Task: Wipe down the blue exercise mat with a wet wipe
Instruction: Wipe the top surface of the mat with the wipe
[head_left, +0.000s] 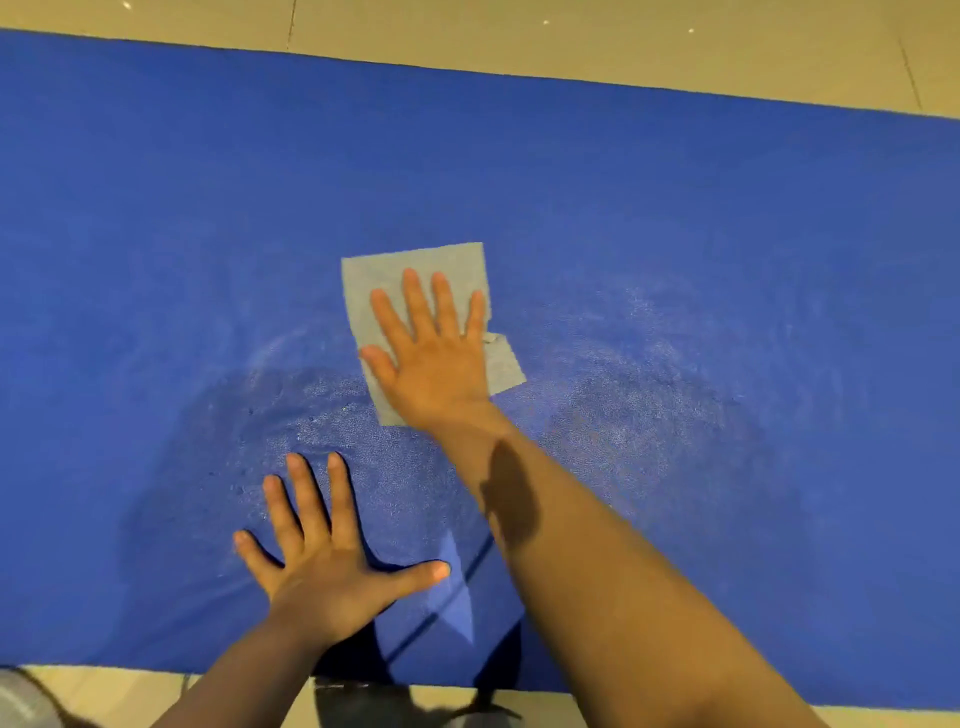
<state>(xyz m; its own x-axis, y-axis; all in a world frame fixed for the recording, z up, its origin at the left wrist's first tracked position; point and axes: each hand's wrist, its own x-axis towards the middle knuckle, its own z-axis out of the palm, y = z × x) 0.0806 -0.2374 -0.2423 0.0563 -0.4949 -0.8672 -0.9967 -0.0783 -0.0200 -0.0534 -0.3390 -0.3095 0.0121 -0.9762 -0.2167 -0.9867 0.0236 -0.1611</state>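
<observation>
Your right hand (434, 358) presses flat on the grey wet wipe (395, 275) mid-mat; your left hand (322, 556), fingers spread, rests on the blue mat (727, 234) near its front edge.

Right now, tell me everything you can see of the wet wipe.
The wet wipe is a thin, pale grey sheet, roughly rectangular, lying flat on the blue mat near its middle. Its right edge is folded or creased. The right hand presses on it with straight, spread fingers, covering its lower part. The left hand does not touch it.

The mat (156, 234) is deep blue with pale whitish smears, the wet wipe (415, 270) grey, the floor (571, 36) beige.
</observation>
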